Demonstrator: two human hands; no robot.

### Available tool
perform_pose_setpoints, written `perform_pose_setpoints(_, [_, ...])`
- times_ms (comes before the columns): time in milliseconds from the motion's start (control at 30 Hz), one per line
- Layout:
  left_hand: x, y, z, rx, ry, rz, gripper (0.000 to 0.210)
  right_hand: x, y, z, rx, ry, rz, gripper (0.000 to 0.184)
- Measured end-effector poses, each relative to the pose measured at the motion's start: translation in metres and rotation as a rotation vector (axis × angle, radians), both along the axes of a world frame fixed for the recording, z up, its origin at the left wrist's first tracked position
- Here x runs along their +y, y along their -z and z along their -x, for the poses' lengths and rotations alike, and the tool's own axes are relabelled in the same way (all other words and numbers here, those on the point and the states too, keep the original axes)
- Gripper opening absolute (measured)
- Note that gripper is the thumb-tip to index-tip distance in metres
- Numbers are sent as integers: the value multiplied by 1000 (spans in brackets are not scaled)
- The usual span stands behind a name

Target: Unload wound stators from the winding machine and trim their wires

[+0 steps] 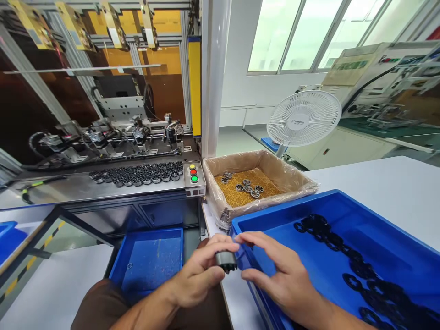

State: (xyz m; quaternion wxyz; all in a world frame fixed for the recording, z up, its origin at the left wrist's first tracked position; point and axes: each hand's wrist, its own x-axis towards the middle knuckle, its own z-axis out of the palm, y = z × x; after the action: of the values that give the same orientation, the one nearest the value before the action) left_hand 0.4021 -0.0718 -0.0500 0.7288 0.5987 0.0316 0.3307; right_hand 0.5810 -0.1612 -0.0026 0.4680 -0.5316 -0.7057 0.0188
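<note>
My left hand (192,275) is closed on a short round metal ring (225,259) with a dark, toothed lower edge, pinched between thumb and fingers. Just to its right, my right hand (287,275) has thumb and fingers spread, with nothing visible between them. That hand is over the near left edge of a large blue tray (285,209). Black spoked plastic discs (319,227) lie in a long heap inside the tray. Beyond it, a plastic-lined box (292,187) holds several silver-rimmed wheel-like parts (247,188) on a yellow patterned sheet.
A machine bench (85,195) at left carries rows of ring parts (144,174). Its button box (194,179) has yellow, red and green buttons. A lower blue tray (154,261) sits near my knee. A white fan (304,118) stands behind the lined box.
</note>
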Motion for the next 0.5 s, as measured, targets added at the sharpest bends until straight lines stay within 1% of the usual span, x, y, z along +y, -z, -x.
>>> perform_pose_setpoints(100, [10,6,-2,-66,-11,259,35,4,5,-5,-58,49,-31,27])
perform_pose_setpoints(167, [11,8,-2,-99,20,365,32,3,7,-4,-116,28,-75,30])
perform_pose_setpoints(267, [4,8,-3,-100,95,428,32,-5,7,3,-183,-13,-142,39])
perform_pose_setpoints(367, [-2,9,-5,-77,170,475,34,-11,1,10,-183,-6,-159,39])
perform_pose_setpoints(433, [-3,9,-8,-68,207,477,35,-11,-3,14,-160,-14,-151,33])
perform_pose_setpoints(500, [-5,11,-11,-44,205,444,35,-10,-4,14,-142,-31,-144,21])
